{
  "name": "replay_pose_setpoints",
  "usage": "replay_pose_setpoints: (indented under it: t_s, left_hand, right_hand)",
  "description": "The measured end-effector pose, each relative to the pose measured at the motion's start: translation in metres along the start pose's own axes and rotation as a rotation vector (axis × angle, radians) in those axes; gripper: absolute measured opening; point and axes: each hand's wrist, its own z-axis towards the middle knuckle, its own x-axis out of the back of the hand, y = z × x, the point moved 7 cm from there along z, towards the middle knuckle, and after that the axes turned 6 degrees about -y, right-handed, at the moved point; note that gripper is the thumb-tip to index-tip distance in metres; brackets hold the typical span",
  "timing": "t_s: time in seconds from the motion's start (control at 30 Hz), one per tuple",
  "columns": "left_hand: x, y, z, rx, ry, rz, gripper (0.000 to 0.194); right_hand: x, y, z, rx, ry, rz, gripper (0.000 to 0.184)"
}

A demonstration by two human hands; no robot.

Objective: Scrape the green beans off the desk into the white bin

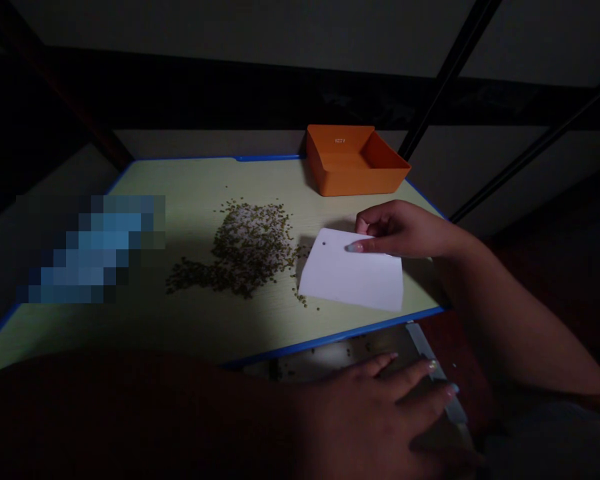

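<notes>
In the head view, the right hand pinches a white card by its far edge, apparently leaving the rest free beside scattered seeds on a table. The left hand spreads its fingers wide, seemingly empty; an orange box sits beyond, likely out of the way.

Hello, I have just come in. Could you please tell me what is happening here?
The right hand grips a thin white card beside small greenish bits scattered on the table. The left hand is spread below the table's near edge. An orange box stands at the far side.
</notes>
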Motion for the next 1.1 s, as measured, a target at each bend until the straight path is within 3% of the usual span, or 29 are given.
replay_pose_setpoints:
  t_s: [0.37, 0.67, 1.1]
  left_hand:
    - [-0.001, 0.001, 0.001, -0.002, -0.063, -0.033, 0.042]
    - [-0.002, -0.001, 0.001, -0.056, -0.110, -0.113, 0.045]
    - [-0.001, -0.001, 0.002, -0.040, -0.100, -0.150, 0.043]
  right_hand:
    - [0.014, -0.001, -0.012, -0.045, 0.019, -0.015, 0.030]
    - [0.000, 0.001, -0.006, -0.030, -0.089, -0.024, 0.032]
    - [0.005, 0.001, -0.003, -0.036, 0.009, -0.024, 0.031]
